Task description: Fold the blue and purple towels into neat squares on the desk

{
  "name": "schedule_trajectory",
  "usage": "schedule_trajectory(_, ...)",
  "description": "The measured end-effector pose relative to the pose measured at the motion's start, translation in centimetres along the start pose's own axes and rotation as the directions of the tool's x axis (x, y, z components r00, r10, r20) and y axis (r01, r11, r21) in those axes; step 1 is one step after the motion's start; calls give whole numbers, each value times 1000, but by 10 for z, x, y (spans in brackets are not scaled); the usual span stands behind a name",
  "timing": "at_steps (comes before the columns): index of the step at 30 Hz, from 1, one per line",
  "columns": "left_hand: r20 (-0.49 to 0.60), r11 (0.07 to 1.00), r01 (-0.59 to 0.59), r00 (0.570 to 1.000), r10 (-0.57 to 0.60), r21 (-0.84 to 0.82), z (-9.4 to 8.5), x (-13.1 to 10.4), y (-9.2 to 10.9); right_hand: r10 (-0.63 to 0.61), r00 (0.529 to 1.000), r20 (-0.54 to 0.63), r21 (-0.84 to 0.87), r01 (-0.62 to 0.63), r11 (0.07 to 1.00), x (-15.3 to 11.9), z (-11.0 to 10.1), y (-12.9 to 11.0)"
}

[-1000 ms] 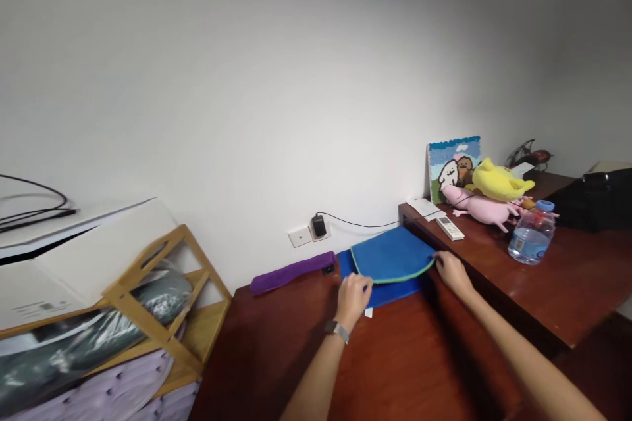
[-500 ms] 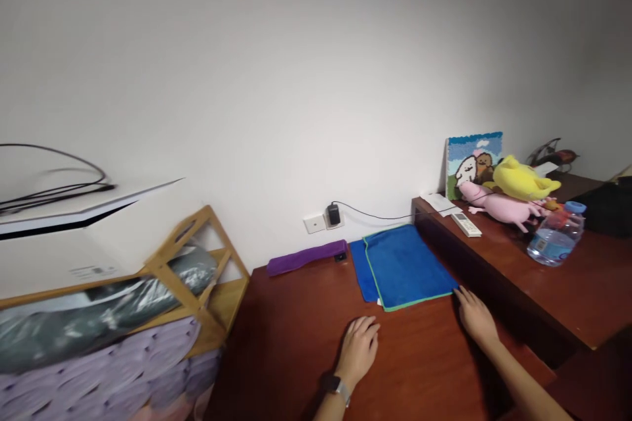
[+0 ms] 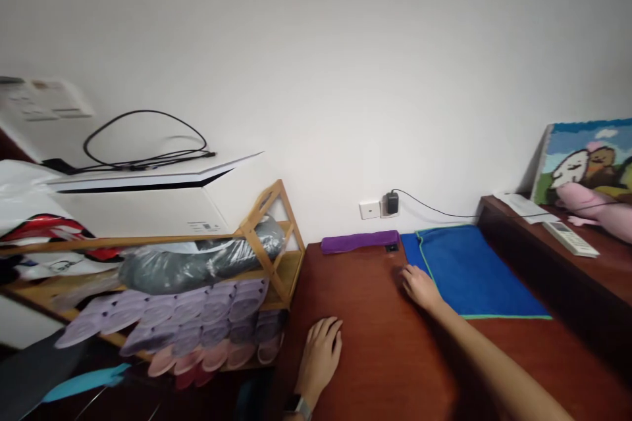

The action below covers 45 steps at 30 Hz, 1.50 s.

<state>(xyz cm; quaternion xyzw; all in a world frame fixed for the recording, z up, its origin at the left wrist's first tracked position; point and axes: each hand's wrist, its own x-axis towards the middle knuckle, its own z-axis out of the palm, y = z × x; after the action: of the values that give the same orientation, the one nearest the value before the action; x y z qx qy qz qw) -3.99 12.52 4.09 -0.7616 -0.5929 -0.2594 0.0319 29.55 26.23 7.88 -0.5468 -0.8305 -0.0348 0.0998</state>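
My left hand (image 3: 320, 354) rests on the brown desk (image 3: 365, 348) with its fingers laid out and nothing in them; a watch is on that wrist. Farther forward, my right hand (image 3: 421, 288) reaches across the near left side of a blue cloth (image 3: 486, 276) with green edging. Its slightly bent fingers lie at the cloth's left edge, apart, and no held thing shows. The hand and forearm cover the cloth's near left corner. A folded purple cloth (image 3: 360, 241) lies along the wall, beside a small black object (image 3: 392, 248).
A black charger (image 3: 392, 202) in the wall socket trails a cord rightward. On the raised right surface are a remote (image 3: 570, 239), a pink plush toy (image 3: 600, 210) and a picture (image 3: 585, 158). At left, a wooden rack (image 3: 284, 276) holds several slippers (image 3: 187, 306) and a white box (image 3: 148, 207).
The view has turned left. My right hand has left the blue cloth's near right corner and moved to its left side. My left hand stays on the desk.
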Motion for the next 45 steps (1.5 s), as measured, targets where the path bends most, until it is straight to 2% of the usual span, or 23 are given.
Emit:
schedule_trajectory(4, 13, 1000, 13, 1000, -13, 5, -1, -4, 1, 16, 1000, 4, -8, -16, 1000, 92, 23, -21)
schedule_trajectory(7, 22, 1000, 23, 999, -24, 12, -1, -8, -1, 53, 998, -33, 5, -52, 999, 139, 44, -22)
schedule_trajectory(11, 55, 999, 39, 998, -39, 9, 1, -9, -4, 119, 991, -56, 56, -116, 992, 170, 58, -20)
schedule_trajectory(15, 75, 998, 56, 996, -55, -18, 1, -10, -4, 169, 984, -61, 164, -157, 974, 170, 47, -24)
schedule_trajectory(18, 65, 997, 65, 996, -61, -48, 0, -9, -3, 170, 982, -78, 281, -142, 949, 147, 19, -39)
schedule_trajectory(20, 44, 995, 68, 997, -65, -68, -2, -6, -1, 138, 986, -91, 352, -97, 931, 118, -4, -58)
schedule_trajectory(22, 19, 990, 80, 997, -78, -114, -9, -2, 2, 115, 989, -94, 535, -47, 844, 80, -24, -83)
schedule_trajectory(23, 12, 980, 98, 995, -98, -175, -13, 1, 5, 119, 989, -84, 660, -34, 750, 58, -32, -97)
schedule_trajectory(26, 27, 889, 186, 981, -192, -419, -29, -2, 22, 193, 981, -11, 940, -56, 337, -13, -49, -133)
schedule_trajectory(27, 41, 848, 217, 973, -226, -484, -33, -8, 31, 222, 975, 11, 967, -66, 244, -37, -52, -143)
schedule_trajectory(29, 137, 717, 344, 933, -332, -606, -39, -28, 55, 268, 963, 21, 986, -64, 153, -83, -56, -161)
schedule_trajectory(31, 301, 490, 489, 859, -413, -722, -43, -57, 84, 292, 956, 13, 991, -51, 121, -123, -59, -178)
schedule_trajectory(32, 363, 372, 522, 832, -420, -768, -46, -72, 100, 303, 953, 17, 993, -51, 102, -139, -61, -186)
schedule_trajectory(33, 384, 287, 518, 826, -413, -806, -51, -86, 115, 320, 947, 28, 996, -54, 72, -154, -64, -194)
schedule_trajectory(35, 323, 253, 438, 862, -391, -863, -71, -105, 144, 377, 924, 64, 998, -69, 1, -176, -76, -208)
schedule_trajectory(38, 283, 310, 405, 884, -371, -860, -122, -108, 171, 462, 883, 89, 996, -83, -33, -195, -107, -212)
schedule_trajectory(39, 272, 324, 403, 884, -380, -856, -141, -104, 174, 488, 870, 70, 997, -72, -13, -198, -120, -208)
schedule_trajectory(41, 231, 290, 371, 878, -420, -882, -177, -92, 175, 529, 849, 8, 998, -43, 55, -202, -147, -188)
schedule_trajectory(43, 191, 174, 308, 855, -483, -935, -207, -81, 170, 560, 827, -48, 991, -31, 132, -207, -171, -160)
schedule_trajectory(45, 164, 30, 220, 806, -569, -975, -232, -71, 161, 591, 803, -79, 979, -49, 197, -215, -192, -126)
